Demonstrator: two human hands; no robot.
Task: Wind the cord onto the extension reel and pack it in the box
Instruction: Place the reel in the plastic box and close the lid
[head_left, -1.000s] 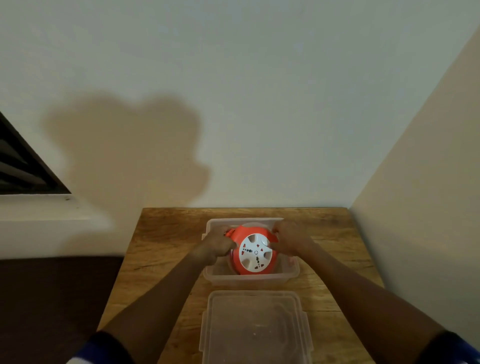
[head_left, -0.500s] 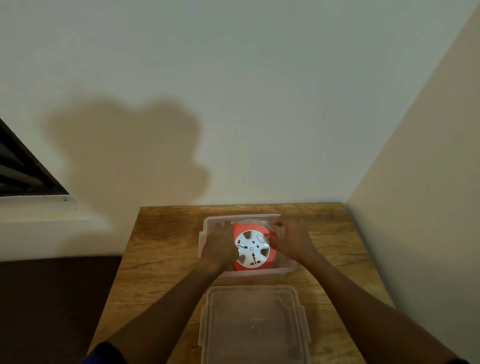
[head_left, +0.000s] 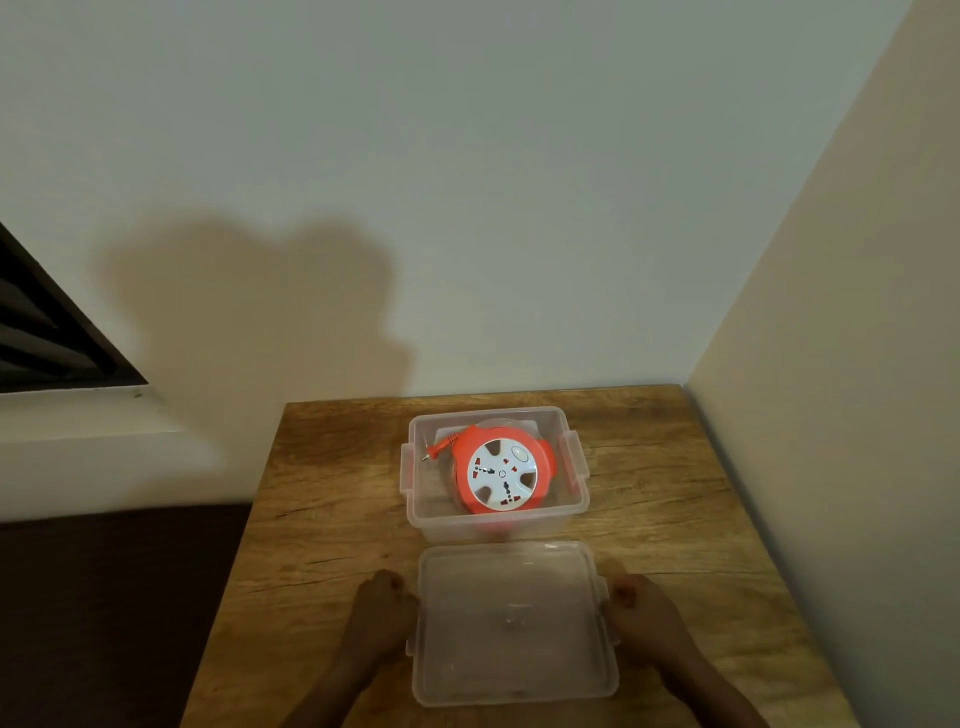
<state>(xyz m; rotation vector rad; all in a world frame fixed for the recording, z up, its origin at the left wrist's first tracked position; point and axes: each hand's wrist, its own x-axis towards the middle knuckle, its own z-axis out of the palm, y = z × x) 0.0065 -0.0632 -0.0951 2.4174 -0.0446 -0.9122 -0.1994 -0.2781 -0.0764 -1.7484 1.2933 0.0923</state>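
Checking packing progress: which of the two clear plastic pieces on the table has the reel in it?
The far box, by the wall, holds the orange reel. The near flat lid, between both hands, is empty.

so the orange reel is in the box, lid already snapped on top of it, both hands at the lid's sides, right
Not quite. The head view shows the lid lying on the table in front of the open box. The orange reel is inside, and the left hand and right hand are at the lid's sides.

A wooden table (head_left: 332, 519) with dark grain streaks fills the lower middle of the frame, pushed into a corner where a pale back wall (head_left: 467, 156) meets a cream side wall (head_left: 857, 364) at right. A dark louvred window (head_left: 47, 332) sits at left edge above a white ledge (head_left: 93, 421). Dark floor (head_left: 114, 613) lies lower left. A soft shadow (head_left: 249, 312) falls on the back wall.
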